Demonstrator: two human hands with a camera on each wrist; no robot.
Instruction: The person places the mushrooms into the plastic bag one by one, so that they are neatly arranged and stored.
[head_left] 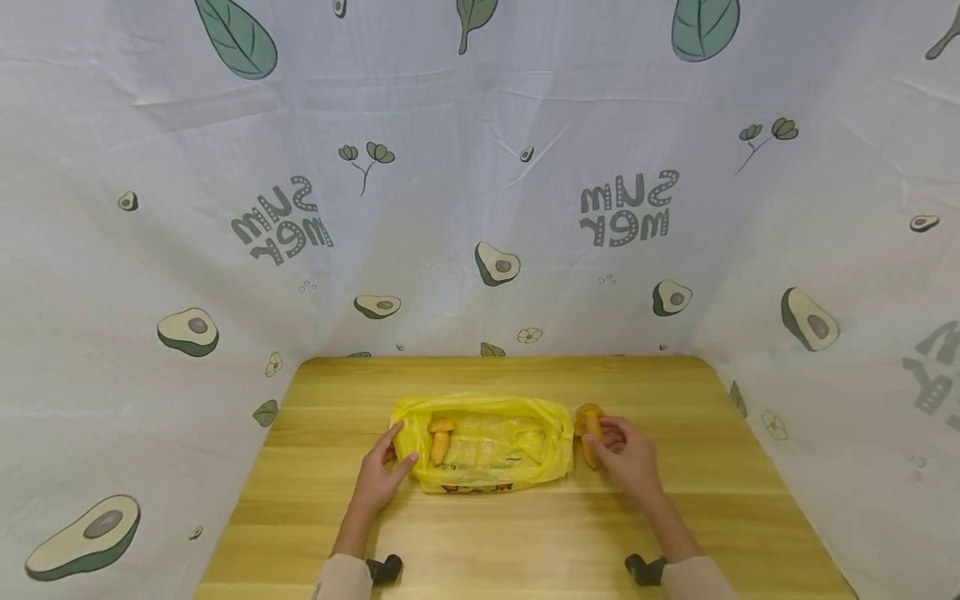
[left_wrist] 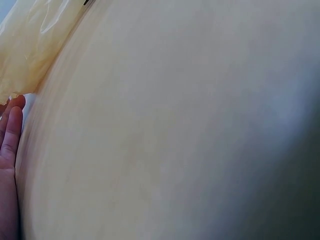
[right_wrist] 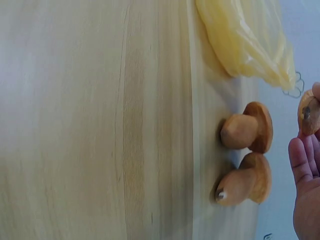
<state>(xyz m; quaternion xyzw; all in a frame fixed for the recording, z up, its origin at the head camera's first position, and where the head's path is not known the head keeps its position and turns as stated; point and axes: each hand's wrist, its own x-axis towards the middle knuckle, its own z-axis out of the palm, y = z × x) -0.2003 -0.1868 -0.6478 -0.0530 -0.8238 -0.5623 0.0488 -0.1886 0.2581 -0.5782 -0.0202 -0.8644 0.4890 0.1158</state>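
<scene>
hands (head_left: 382,475) beside yellow bag (head_left: 487,446), print unreadable

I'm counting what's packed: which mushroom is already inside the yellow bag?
The mushroom at the bag's left end, near the left hand; the others lie outside.
</scene>
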